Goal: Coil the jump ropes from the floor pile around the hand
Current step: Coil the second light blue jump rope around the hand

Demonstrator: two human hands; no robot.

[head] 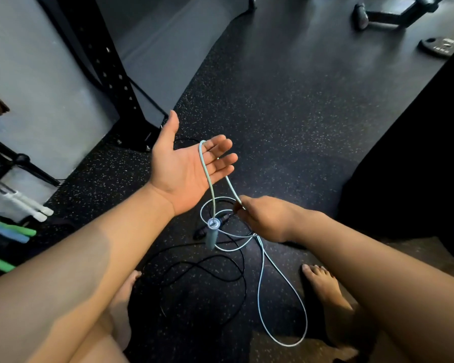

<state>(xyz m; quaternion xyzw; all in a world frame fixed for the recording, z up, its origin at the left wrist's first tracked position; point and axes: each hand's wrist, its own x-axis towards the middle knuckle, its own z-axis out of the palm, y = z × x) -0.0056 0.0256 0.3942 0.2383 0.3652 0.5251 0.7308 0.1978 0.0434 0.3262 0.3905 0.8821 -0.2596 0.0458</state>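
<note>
My left hand (184, 169) is held palm up with straight, spread fingers. A light blue jump rope (261, 271) is draped over its fingers; one strand runs down across the palm to a hanging blue handle (211, 233). My right hand (262, 217) pinches the other strand just below the left hand. The rest of the blue rope loops on the floor between my bare feet. A black jump rope (207, 268) lies tangled on the floor under it, with its black handles (202, 233) near the blue handle.
A black rack upright (108, 72) stands at the left by a grey wall. Green, blue and white handles (16, 229) lie at the left edge. A bench base (388, 11) and a weight plate (440, 47) sit far right. A dark object (417, 166) stands at right.
</note>
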